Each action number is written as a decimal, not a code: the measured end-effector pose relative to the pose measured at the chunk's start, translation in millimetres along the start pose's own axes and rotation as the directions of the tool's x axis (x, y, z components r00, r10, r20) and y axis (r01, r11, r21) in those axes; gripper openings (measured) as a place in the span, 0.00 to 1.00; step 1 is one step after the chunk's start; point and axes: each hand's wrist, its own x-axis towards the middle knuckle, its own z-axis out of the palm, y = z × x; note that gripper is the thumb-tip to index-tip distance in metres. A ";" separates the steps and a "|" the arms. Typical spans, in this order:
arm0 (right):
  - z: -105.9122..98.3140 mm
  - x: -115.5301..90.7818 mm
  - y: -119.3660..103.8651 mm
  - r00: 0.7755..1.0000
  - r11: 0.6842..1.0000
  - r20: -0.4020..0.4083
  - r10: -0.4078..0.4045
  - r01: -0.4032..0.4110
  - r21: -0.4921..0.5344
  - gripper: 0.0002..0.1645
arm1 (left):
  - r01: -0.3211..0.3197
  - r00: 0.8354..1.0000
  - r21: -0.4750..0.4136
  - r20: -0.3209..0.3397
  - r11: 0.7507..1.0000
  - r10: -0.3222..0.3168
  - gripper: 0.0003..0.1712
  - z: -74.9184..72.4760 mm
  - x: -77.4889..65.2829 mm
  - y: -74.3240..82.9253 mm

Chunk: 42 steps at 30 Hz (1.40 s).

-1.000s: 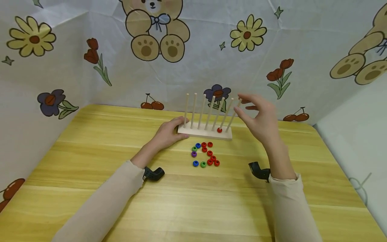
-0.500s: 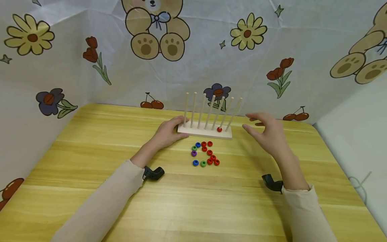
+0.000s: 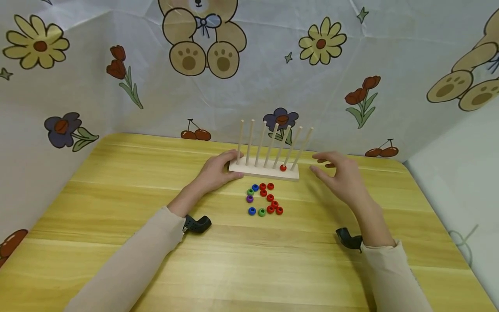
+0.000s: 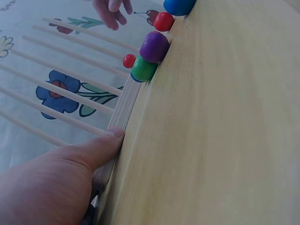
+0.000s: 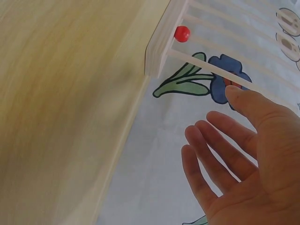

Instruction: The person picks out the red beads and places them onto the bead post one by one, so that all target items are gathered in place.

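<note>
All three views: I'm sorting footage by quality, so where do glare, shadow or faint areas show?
Head view: glare on the table, soft shadow beside the right sleeve; left wrist view: pale pegs stand out weakly against the cloth; right wrist view: farther pegs look faint, and a dim shadow falls across the table.

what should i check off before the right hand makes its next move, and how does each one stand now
1. Peg stand steadied: ok, the left hand grips its left end.
2. Right hand clear of the pegs: ok, it is apart from the rightmost peg.
3. Bead ready in the right hand: not ok, it holds nothing.
4. Threaded red bead fully down: ok, it sits at the base of the second peg from the right.
5. Loose beads at hand: ok, they lie in front of the stand.
6. Stand fixed to the table: cannot tell.
</note>
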 end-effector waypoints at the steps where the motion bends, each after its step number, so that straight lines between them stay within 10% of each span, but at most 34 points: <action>1: 0.2 0.3 -0.2 1.000 1.000 -0.001 -0.001 0.001 0.002 0.19 | -0.003 1.000 -0.001 -0.002 1.000 0.003 0.36 -0.3 0.2 0.2; 17: 27.6 3.7 -21.9 0.982 0.993 0.190 0.018 -0.039 0.109 0.09 | 0.002 1.000 -0.009 -0.004 1.000 -0.002 0.36 -1.7 -1.6 1.3; 28: 43.1 2.0 -37.5 0.936 0.965 0.347 -0.057 -0.038 0.261 0.20 | -0.004 1.000 -0.005 -0.013 1.000 0.004 0.35 -0.9 -0.4 2.3; 42: 61.1 6.1 -47.7 0.932 0.967 0.354 -0.074 -0.019 0.253 0.17 | 0.002 1.000 -0.007 -0.011 1.000 -0.002 0.35 0.9 -0.7 1.8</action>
